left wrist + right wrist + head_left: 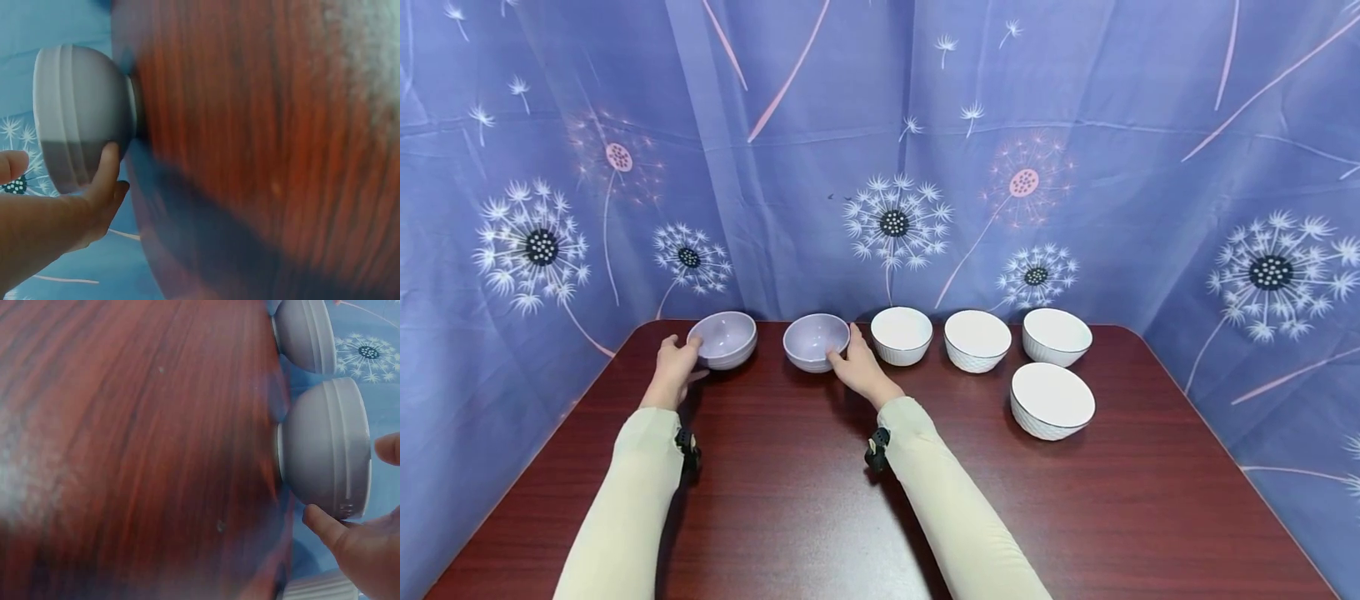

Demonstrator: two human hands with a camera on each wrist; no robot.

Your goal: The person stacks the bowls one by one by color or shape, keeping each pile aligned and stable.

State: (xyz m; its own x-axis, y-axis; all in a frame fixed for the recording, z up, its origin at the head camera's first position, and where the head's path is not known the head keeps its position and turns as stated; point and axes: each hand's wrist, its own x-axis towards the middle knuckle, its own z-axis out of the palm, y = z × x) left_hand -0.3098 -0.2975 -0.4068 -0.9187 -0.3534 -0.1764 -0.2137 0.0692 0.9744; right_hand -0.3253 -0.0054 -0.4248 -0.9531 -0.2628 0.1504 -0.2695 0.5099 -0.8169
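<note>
Left lavender bowl (724, 343) and right lavender bowl (812, 343) stand upright, apart from each other, near the far edge of a dark red wood-grained counter (775, 500). The left hand (675, 371) has its grip clamped on the left side of the left lavender bowl, thumb at the rim and fingers against the outer wall. The right hand (863, 369) has its grip clamped on the right side of the right lavender bowl in much the same way. Just beside that hand stands a ribbed white bowl (902, 333), then, further right, a lattice-patterned white bowl (977, 337) and a second ribbed white bowl (1057, 333). A second lattice-patterned white bowl (1052, 400) sits just in front of the latter, nearer the person. Pale sleeves (628, 500) reach both wrists. Behind everything hangs a blue-violet dandelion-print curtain (790, 208).
</note>
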